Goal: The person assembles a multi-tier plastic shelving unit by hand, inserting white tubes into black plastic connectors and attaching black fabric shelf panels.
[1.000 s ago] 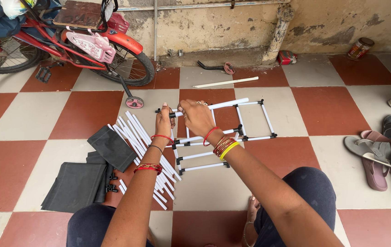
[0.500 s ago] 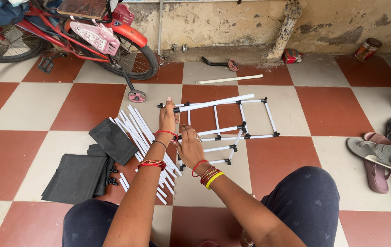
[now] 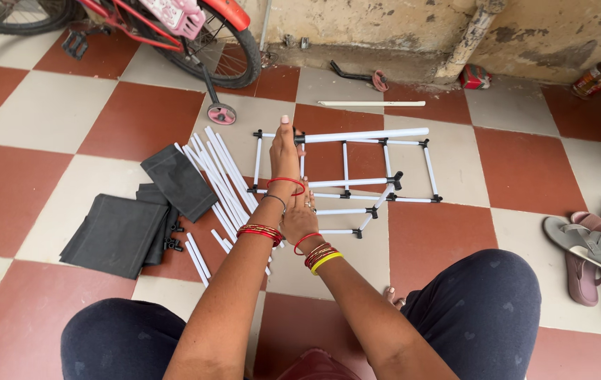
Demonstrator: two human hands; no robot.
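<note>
Dark navy trousers cover the knees of a person seated on a red-and-cream checked tile floor [image 3: 47,112], both bare arms stretched forward over it. Bangles in red and yellow ring the wrists. The right hand [image 3: 299,219] sits low, just behind the left wrist, at the near edge of a white tube frame [image 3: 356,183]; whether its fingers are clenched on a tube cannot be told, since the left forearm hides them. The left hand [image 3: 283,149] rises upright just beyond, fingers wrapped around the end of a white tube [image 3: 363,135] where it meets a black corner connector, holding that top rail above the floor. The frame, a lattice of white tubes and black joints, lies partly raised in front of the hands. To the left, a bundle of loose white tubes [image 3: 219,176] fans across the tiles beside folded black fabric panels [image 3: 138,218]. Sandals [image 3: 589,250] lie at the right. Farther off, one single white rod [image 3: 371,103] lies near the wall, and a red child's bicycle [image 3: 174,28] with a training wheel stands at the upper left.
</note>
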